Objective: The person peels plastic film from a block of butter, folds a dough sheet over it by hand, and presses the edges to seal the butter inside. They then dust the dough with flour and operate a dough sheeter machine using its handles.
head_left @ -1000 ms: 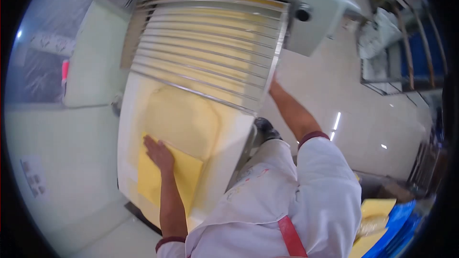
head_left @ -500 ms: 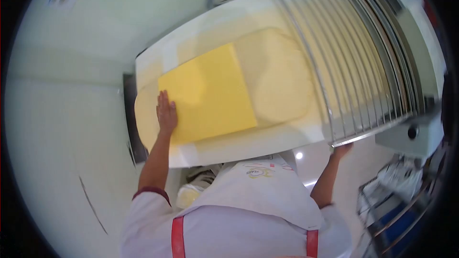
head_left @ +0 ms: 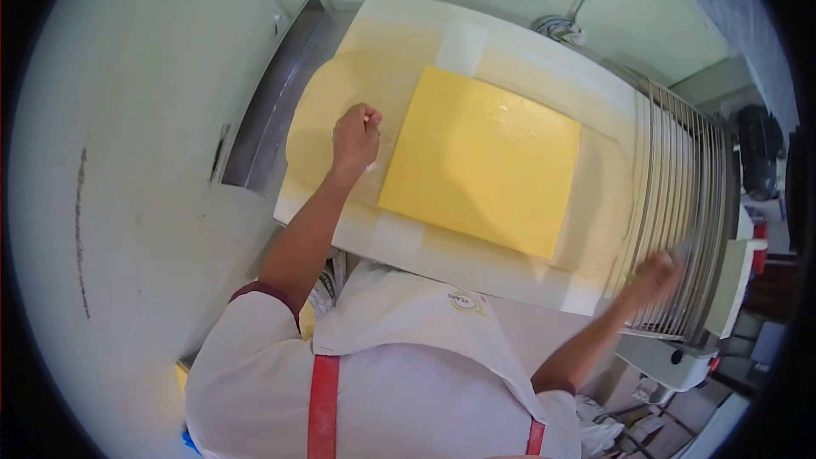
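Observation:
A wide sheet of pale dough (head_left: 336, 85) lies on the white belt (head_left: 463, 49) of a dough sheeter. On the dough rests a yellow rectangular slab (head_left: 493, 161), which looks like a butter sheet. My left hand (head_left: 357, 132) is closed over the dough, just left of the slab, its fingers curled with the tips pressed together; what they hold, if anything, is hidden. My right hand (head_left: 656, 279) is smeared by motion in front of the wire guard (head_left: 667, 204), at the near right end of the belt. A faint greenish bit shows beside its fingers.
A metal tray (head_left: 276, 102) adjoins the belt's left end, close to the wall. A coiled cable (head_left: 559, 30) hangs behind the belt. The sheeter's side housing (head_left: 667, 361) stands at the right, with shelving and plastic bags beyond it.
My left hand lay flat at the slab's left edge; now it is curled, off the slab. My right hand has risen from below the guard's near corner. The view has turned.

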Demonstrator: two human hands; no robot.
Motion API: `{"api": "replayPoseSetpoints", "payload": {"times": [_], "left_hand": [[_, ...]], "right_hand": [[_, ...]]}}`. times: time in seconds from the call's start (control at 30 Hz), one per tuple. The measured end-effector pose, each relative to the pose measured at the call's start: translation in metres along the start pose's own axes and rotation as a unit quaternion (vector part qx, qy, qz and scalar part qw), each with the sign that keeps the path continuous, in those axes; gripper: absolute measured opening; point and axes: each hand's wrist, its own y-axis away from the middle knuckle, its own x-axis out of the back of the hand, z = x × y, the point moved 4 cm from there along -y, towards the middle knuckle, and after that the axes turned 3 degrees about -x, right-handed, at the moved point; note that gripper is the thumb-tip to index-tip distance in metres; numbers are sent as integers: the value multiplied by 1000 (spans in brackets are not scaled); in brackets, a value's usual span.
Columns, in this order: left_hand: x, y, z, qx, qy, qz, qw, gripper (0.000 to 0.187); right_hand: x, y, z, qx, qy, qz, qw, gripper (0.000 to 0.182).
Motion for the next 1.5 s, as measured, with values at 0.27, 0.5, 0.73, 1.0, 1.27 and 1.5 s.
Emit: {"api": "replayPoseSetpoints", "payload": {"times": [0.27,0.5,0.73,1.0,1.27,1.5], "left_hand": [[20,0,-7,283,187,-190,921,24],[2,-26,-30,97,285,-108,947,16],[11,-29,-28,96,192,-40,976,13],[16,-26,-22,76,163,17,983,11],[35,-39,-63,2,106,107,989,8],[20,-27,36,-115,-47,179,976,24]], "right_hand": [[-234,126,-122,251,112,-557,784,30],[-301,163,-123,327,126,-630,693,31],[-338,196,-126,383,94,-620,678,32],[-338,193,-137,397,159,-636,642,33],[-214,47,-72,296,331,-615,652,30],[-56,-100,21,154,444,-488,736,38]]}}
